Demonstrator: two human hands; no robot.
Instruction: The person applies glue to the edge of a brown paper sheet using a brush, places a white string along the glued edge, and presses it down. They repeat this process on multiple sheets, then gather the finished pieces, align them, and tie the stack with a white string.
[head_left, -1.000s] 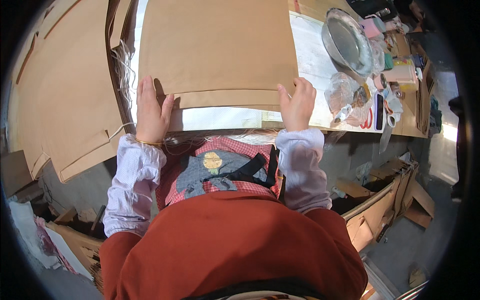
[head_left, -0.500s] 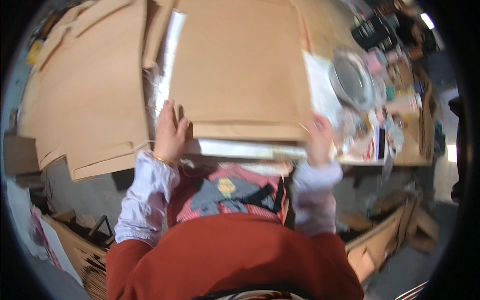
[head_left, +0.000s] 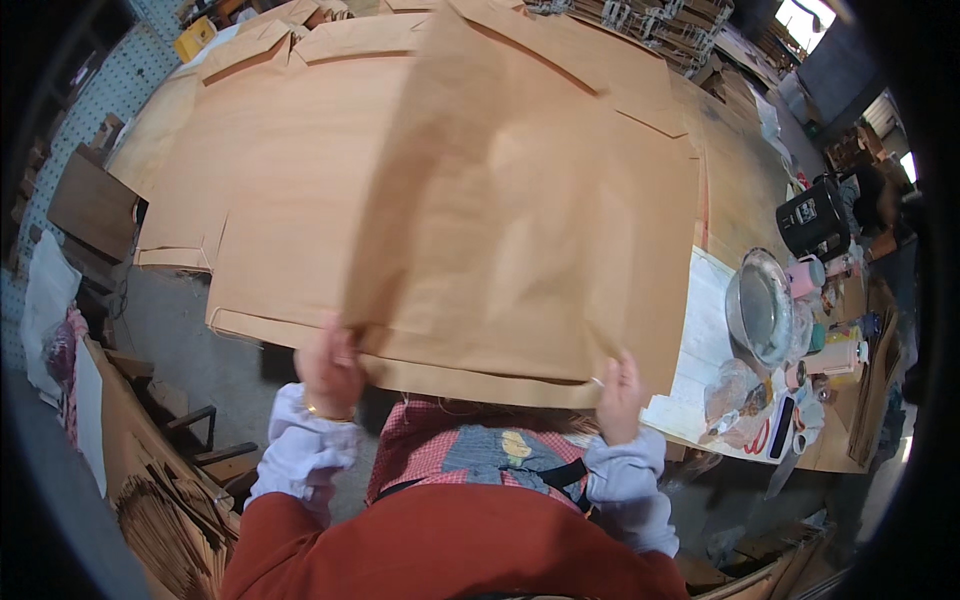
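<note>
My left hand is slightly blurred and closed on the near left corner of a large brown paper bag. My right hand pinches the near right corner of the same bag. Between my hands runs the bag's folded near edge. Its left side is raised, casting a shadow, and its far end bends upward. On the left, it overlaps a layer of similar flat brown paper bags spread over the table. More brown paper lies under its right side.
Right of the bags are white paper sheets, a metal bowl, a pink cup, red-handled scissors and a black phone-like object. A black container stands farther back. Folded cardboard sits low at left.
The bag in my hands has come up off its place and shifted left, over the neighbouring bags. The view has also moved, showing more of the table's far side.
</note>
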